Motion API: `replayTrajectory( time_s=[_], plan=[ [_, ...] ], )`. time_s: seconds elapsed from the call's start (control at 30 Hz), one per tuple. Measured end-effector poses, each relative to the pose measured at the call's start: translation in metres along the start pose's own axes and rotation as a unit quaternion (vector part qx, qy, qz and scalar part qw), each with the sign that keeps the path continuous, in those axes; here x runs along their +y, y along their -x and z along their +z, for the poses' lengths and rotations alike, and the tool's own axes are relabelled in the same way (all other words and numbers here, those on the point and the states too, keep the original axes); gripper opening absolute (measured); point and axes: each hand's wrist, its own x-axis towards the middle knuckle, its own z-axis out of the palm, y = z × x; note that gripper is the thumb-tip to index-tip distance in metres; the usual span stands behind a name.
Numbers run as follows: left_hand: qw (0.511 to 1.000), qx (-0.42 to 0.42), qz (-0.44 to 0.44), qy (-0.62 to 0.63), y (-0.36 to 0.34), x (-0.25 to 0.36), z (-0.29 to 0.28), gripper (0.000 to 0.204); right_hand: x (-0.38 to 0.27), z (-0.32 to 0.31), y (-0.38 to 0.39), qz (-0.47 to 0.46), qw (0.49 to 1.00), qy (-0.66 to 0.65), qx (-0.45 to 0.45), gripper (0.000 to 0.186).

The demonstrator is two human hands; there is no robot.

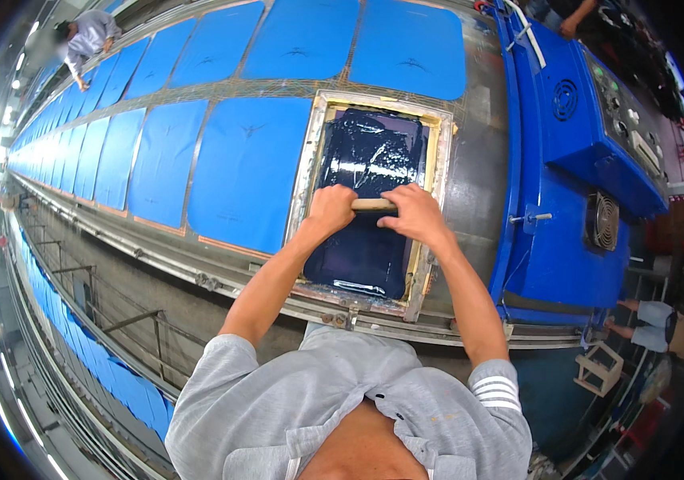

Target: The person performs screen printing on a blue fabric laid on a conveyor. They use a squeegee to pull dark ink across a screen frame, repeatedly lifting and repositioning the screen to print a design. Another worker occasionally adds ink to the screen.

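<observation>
A wooden-handled squeegee (369, 205) spans the middle of a screen-printing frame (448, 156). My left hand (331, 207) is closed around the handle's left end. At the other end, my right hand (414, 213) grips it with the thumb on the near side. Wet dark ink (375, 164) lies thick and glossy on the mesh beyond the squeegee. Nearer my body the mesh looks dark and smoother, with a shiny streak close to the near rim. The squeegee's blade is hidden below the handle and my hands. What lies under the frame cannot be seen.
Blue sheets (250, 164) with small dark marks lie in two rows along the table. A blue machine (574, 160) with a control panel stands at the right. A metal rail (222, 282) edges the near side. Another person (90, 36) leans over the far left; a wooden stool (598, 369) stands lower right.
</observation>
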Motion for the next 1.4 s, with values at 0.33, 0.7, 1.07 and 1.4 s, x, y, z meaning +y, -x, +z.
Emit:
replayTrajectory(
  time_s=[0.33, 0.7, 1.07, 1.4],
  plan=[
    [0.993, 0.034, 0.065, -0.087, -0.205, -0.037, -0.035, 0.016, 0.102, -0.021, -0.176, 0.091, 0.984, 0.153, 0.011, 0.017],
    [0.996, 0.0, 0.071, -0.061, -0.151, -0.027, -0.012, 0.013, 0.076, 0.007, -0.122, 0.068, 0.986, 0.149, 0.041, 0.01],
    [0.994, 0.005, 0.085, 0.065, 0.132, 0.02, 0.054, 0.008, -0.052, 0.112, 0.113, 0.054, 0.995, 0.082, -0.027, 0.012],
    [0.997, -0.015, 0.07, -0.034, 0.001, -0.006, 0.014, 0.022, 0.002, 0.058, 0.001, 0.081, 0.989, 0.122, -0.003, 0.015]
  ],
)
